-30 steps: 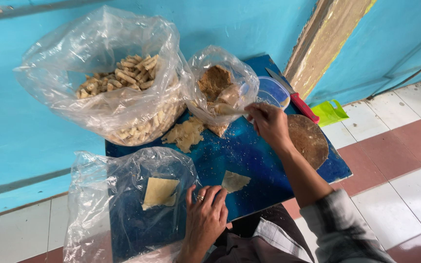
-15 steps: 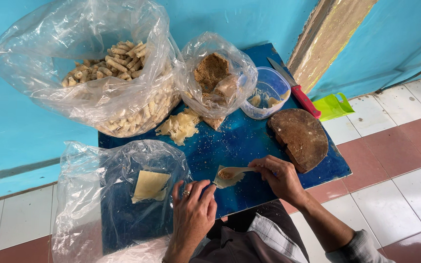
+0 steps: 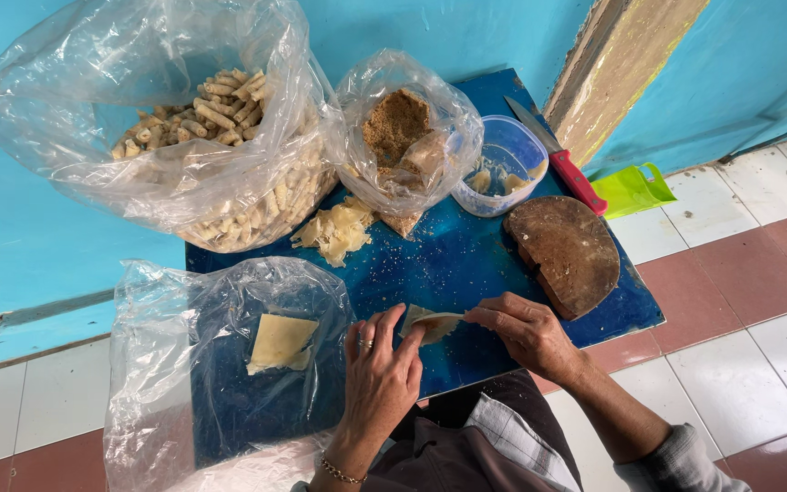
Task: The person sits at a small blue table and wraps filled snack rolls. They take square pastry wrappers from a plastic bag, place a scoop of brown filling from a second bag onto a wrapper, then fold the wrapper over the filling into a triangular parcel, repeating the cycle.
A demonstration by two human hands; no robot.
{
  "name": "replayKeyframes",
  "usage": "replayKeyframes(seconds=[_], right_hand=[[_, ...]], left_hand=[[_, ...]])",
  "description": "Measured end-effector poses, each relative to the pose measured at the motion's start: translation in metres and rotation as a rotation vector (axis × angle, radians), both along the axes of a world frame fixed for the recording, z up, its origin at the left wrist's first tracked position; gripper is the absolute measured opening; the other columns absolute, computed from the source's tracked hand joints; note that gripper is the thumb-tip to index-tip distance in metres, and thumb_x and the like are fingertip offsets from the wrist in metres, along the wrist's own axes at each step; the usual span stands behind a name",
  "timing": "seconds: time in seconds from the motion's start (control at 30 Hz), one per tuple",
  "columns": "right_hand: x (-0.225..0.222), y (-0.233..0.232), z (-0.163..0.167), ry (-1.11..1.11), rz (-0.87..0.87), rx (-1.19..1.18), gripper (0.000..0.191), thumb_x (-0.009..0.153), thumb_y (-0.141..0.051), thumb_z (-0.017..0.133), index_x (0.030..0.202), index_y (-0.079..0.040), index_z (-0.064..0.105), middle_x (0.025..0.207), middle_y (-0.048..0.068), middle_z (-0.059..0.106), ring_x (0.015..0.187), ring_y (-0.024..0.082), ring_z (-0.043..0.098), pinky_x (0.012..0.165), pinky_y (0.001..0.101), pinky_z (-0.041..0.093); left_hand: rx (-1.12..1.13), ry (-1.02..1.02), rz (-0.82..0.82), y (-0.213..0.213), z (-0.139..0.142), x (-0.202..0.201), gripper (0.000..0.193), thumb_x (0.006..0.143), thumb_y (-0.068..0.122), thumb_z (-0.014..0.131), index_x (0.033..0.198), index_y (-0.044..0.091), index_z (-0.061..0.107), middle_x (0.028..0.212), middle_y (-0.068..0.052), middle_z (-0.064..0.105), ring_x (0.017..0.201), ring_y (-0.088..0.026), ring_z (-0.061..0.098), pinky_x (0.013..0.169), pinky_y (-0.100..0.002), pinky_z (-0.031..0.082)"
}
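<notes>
A thin pale wrapper (image 3: 432, 323) lies on the blue board (image 3: 466, 264) at its near edge, and both hands pinch it. My left hand (image 3: 381, 378), a ring on one finger, holds its left side. My right hand (image 3: 526, 333) grips the right side with its fingertips. To the left, a clear plastic bag (image 3: 166, 364) covers a stack of square yellowish wrappers (image 3: 280, 343). A small bag of brown crumbly filling (image 3: 398, 128) stands at the back of the board.
A large clear bag of finished rolls (image 3: 207, 118) sits at the back left. Scraps of wrapper (image 3: 334, 230) lie beside it. A plastic tub (image 3: 503, 164), a red-handled knife (image 3: 557, 159), a round wooden block (image 3: 567, 251) and a green bag (image 3: 632, 189) are at the right.
My right hand came back from the filling bag to the wrapper at the near edge. Both hands have since closed in on the wrapper and are folding it.
</notes>
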State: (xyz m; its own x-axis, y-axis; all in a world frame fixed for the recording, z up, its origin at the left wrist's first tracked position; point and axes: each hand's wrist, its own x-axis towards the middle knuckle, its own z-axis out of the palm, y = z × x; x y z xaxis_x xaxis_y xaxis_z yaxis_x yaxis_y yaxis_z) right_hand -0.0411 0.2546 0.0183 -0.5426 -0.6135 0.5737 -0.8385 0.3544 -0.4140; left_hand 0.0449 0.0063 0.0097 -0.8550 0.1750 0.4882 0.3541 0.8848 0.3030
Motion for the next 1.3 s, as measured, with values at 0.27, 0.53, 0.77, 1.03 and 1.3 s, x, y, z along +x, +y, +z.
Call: replayKeyframes(seconds=[0.27, 0.53, 0.77, 1.03, 1.3], right_hand=[[-0.001, 0.001, 0.006, 0.095, 0.034, 0.016, 0.042, 0.076, 0.007, 0.068, 0.116, -0.007, 0.072, 0.109, 0.01, 0.071, 0.093, 0.024, 0.072, 0.079, 0.0377, 0.062], [-0.003, 0.002, 0.008, 0.142, 0.045, 0.053, 0.041, 0.078, 0.005, 0.07, 0.117, -0.006, 0.072, 0.109, 0.01, 0.071, 0.091, 0.023, 0.071, 0.076, 0.0375, 0.061], [-0.004, 0.003, 0.005, 0.147, 0.037, 0.043, 0.039, 0.08, 0.004, 0.069, 0.117, -0.006, 0.071, 0.109, 0.011, 0.07, 0.093, 0.024, 0.072, 0.079, 0.0372, 0.062], [-0.018, 0.0, 0.018, -0.279, -0.155, -0.145, 0.024, 0.094, 0.001, 0.062, 0.115, -0.006, 0.073, 0.097, 0.007, 0.074, 0.075, 0.011, 0.073, 0.061, 0.0262, 0.061], [-0.099, -0.068, 0.054, -0.159, -0.441, -0.346, 0.019, 0.104, -0.004, 0.062, 0.12, -0.004, 0.073, 0.09, 0.009, 0.072, 0.069, 0.012, 0.065, 0.056, 0.0273, 0.052]], left_hand=[[0.012, 0.017, -0.016, 0.001, -0.002, 0.002, 0.041, 0.077, 0.01, 0.075, 0.118, 0.012, 0.073, 0.139, -0.012, 0.053, 0.127, -0.029, 0.05, 0.111, -0.055, 0.037], [0.016, -0.009, -0.046, 0.005, -0.001, 0.0, 0.034, 0.079, 0.012, 0.076, 0.113, 0.012, 0.073, 0.143, -0.014, 0.051, 0.128, -0.029, 0.049, 0.11, -0.055, 0.036], [0.036, 0.031, -0.053, 0.004, 0.0, -0.002, 0.038, 0.079, 0.011, 0.075, 0.117, 0.012, 0.075, 0.139, -0.013, 0.055, 0.125, -0.028, 0.051, 0.11, -0.054, 0.035], [0.018, 0.032, 0.135, -0.014, 0.005, 0.01, 0.027, 0.084, 0.02, 0.074, 0.11, 0.011, 0.075, 0.13, -0.009, 0.061, 0.119, -0.025, 0.054, 0.109, -0.055, 0.033], [0.07, -0.053, 0.329, -0.004, 0.001, 0.009, 0.032, 0.082, 0.043, 0.079, 0.091, 0.013, 0.073, 0.117, -0.005, 0.062, 0.113, -0.024, 0.055, 0.106, -0.057, 0.026]])
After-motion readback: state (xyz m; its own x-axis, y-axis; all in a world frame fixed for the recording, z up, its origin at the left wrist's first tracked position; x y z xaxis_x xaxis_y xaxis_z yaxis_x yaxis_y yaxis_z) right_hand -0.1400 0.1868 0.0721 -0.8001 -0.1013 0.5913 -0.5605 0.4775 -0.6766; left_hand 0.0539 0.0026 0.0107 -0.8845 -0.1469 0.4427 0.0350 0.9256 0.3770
